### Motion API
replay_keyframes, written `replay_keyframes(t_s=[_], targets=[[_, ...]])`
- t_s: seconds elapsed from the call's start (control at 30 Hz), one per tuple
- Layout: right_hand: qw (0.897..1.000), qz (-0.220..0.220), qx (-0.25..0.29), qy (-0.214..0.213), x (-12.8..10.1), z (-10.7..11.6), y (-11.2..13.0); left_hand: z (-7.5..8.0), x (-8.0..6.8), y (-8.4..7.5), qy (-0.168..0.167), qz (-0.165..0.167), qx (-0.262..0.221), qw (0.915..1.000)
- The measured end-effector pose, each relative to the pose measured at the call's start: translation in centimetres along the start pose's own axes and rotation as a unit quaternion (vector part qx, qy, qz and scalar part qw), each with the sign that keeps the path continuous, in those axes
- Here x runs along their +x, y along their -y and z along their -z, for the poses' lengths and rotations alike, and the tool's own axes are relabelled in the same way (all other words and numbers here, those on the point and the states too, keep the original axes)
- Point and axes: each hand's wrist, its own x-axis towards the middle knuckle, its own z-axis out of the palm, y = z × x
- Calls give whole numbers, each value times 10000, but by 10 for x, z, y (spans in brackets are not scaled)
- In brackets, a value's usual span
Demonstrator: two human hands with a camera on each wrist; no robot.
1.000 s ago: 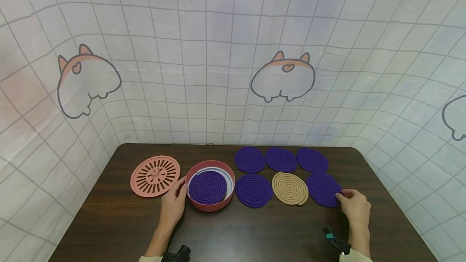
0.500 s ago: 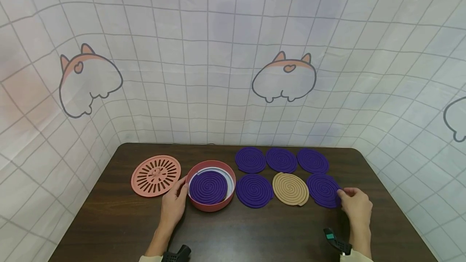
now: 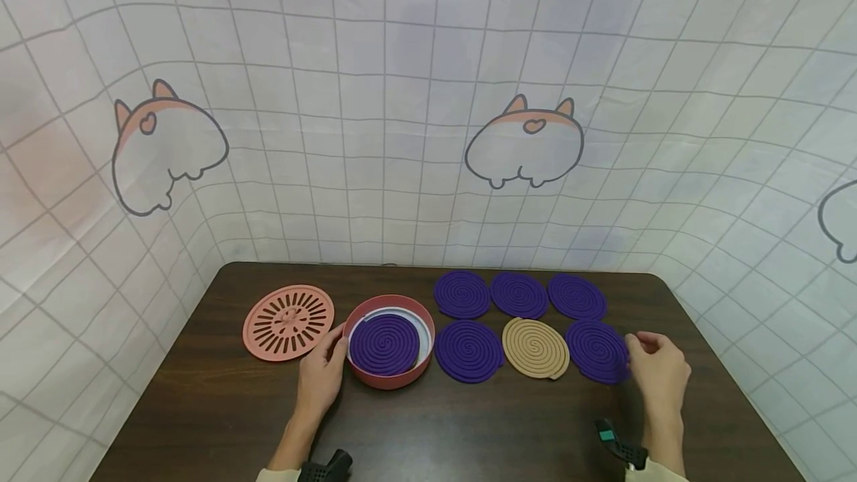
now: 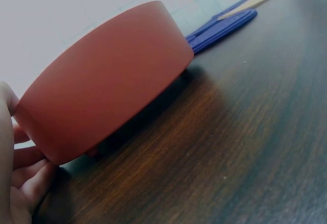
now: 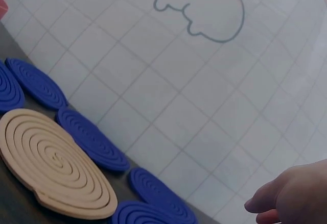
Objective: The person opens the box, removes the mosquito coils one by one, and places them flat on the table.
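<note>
Left hand: your left hand (image 3: 320, 380) cups the near-left wall of the red tray (image 3: 391, 380), fingers curved against it. In the left wrist view the fingertips (image 4: 23, 183) press the tray's side (image 4: 102, 101), which likely keeps it from sliding on the smooth wood.

Tray: it sits on the table (image 3: 221, 415) left of centre, with a pale liner inside and one purple coil (image 3: 384, 344) lying flat in it. The coil is centred, clear of the rim.

Lid: the slotted lid (image 3: 289, 322) lies flat just left of the tray, beside your left hand, so the tray mouth is uncovered.

Right hand: your right hand (image 3: 659, 372) hovers just right of the near-right purple coil (image 3: 597, 350), fingers loosely curled and holding nothing. Whether a fingertip touches the coil's edge, you cannot tell from these views.

Loose coils: six lie flat in two rows right of the tray, none overlapping, so each edge is free to lift. The far row is three purple coils (image 3: 518, 294). The near row is a purple coil (image 3: 467, 350), a tan coil (image 3: 535, 347) and the one by your right hand.

Backdrop: a gridded cloth (image 3: 428, 95) with cartoon animals hangs behind the table.
</note>
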Motion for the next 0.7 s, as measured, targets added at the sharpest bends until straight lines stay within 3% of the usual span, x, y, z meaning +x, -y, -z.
replay_keyframes(t_s=[0.7], targets=[[9970,380,665,-85,-13,-1,39,-1,0,0,-48,-14,53,10000]])
